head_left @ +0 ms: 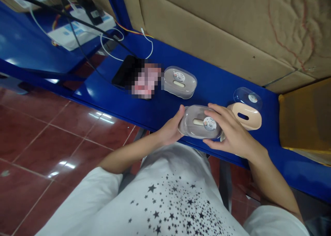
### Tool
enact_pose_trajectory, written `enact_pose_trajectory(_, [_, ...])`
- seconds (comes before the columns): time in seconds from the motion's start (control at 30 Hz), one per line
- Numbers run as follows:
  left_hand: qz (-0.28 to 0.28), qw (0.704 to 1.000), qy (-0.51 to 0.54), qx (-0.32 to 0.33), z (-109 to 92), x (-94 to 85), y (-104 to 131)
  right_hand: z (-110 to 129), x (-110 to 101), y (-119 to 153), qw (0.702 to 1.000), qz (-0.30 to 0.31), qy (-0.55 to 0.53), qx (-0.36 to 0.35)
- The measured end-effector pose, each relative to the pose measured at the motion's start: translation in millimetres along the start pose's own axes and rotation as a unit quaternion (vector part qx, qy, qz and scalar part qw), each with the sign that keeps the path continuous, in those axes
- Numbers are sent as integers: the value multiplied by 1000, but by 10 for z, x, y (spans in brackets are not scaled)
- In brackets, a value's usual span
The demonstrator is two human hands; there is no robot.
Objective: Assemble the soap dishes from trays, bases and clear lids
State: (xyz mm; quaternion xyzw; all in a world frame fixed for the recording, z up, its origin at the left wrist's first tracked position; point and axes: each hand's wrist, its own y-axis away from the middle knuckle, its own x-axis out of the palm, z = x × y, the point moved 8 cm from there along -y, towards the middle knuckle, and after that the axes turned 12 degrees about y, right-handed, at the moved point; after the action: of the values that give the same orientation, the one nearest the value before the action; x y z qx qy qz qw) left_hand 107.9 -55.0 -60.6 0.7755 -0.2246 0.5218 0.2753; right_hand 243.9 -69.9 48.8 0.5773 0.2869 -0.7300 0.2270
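Between my two hands is a grey oval box (190, 124) under a clear lid, with a pale slot in its top and a round printed sticker. My left hand (172, 127) grips its left end, thumb on the rim. My right hand (230, 129) is wrapped round the right end, fingers over the clear lid near the sticker. A similar grey lidded box (169, 75) sits on the blue surface beyond. To the right, close to my right hand, is a peach box (254, 117) with a dark oval slot. Behind it lies a loose clear lid (243, 94) bearing a round sticker.
The blue table (212, 81) runs under everything, with a cardboard wall (201, 29) behind. A black device (126, 70) with a blurred screen stands at left. Cables lead to a white power strip (64, 36). A taped carton (305, 115) stands at the right.
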Motion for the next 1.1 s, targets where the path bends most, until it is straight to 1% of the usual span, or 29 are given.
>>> enact_pose_trajectory(0.1, [-7, 1000, 7, -13, -21, 7, 4, 21, 41, -2, 1000, -20, -6, -8])
enact_pose_trajectory(0.23, [-14, 999, 26, -45, -3, -11, 20, 43, 61, 12, 1000, -19, -17, 1])
enact_pose_trajectory(0.33, [-6, 997, 39, -61, 0, 3, 30, -50, 8, -20, 1000, -14, -9, -3])
enact_pose_trajectory(0.4, [1, 998, 44, -44, -42, 31, 30, -263, -48, -77, 1000, -16, 8, 3])
enact_pose_trajectory(0.5, [-5, 999, 26, -20, -94, 55, 29, -809, -120, -192, 997, -27, 37, 59])
enact_pose_trajectory(0.57, [-13, 1000, 2, -17, -94, 54, 30, -1149, -104, -271, 995, -27, 44, 90])
enact_pose_trajectory(0.6, [-13, 1000, -8, -17, -90, 52, 30, -1267, -72, -312, 994, -25, 44, 95])
enact_pose_trajectory(0.67, [-6, 1000, -23, -21, -74, 48, 29, -1385, 26, -390, 995, -18, 36, 86])
enact_pose_trajectory(0.73, [7, 999, -34, -24, -62, 40, 30, -1389, 125, -446, 997, -8, 26, 75])
enact_pose_trajectory(0.8, [19, 999, -39, -24, -60, 32, 30, -1337, 180, -460, 997, 11, 33, 75])
enact_pose_trajectory(0.83, [24, 999, -41, -23, -62, 29, 31, -1299, 175, -443, 996, 19, 44, 79])
enact_pose_trajectory(0.9, [27, 999, -41, -23, -66, 27, 30, -1192, 72, -347, 993, 17, 73, 90])
enact_pose_trajectory(1.0, [22, 999, -39, -22, -75, 38, 28, -909, -164, -26, 993, -9, 77, 94])
enact_pose_trajectory(1.03, [19, 999, -39, -20, -79, 45, 27, -786, -197, 120, 993, -1, 70, 91])
enact_pose_trajectory(1.1, [15, 999, -37, -16, -80, 64, 27, -539, -161, 441, 993, 42, 64, 90])
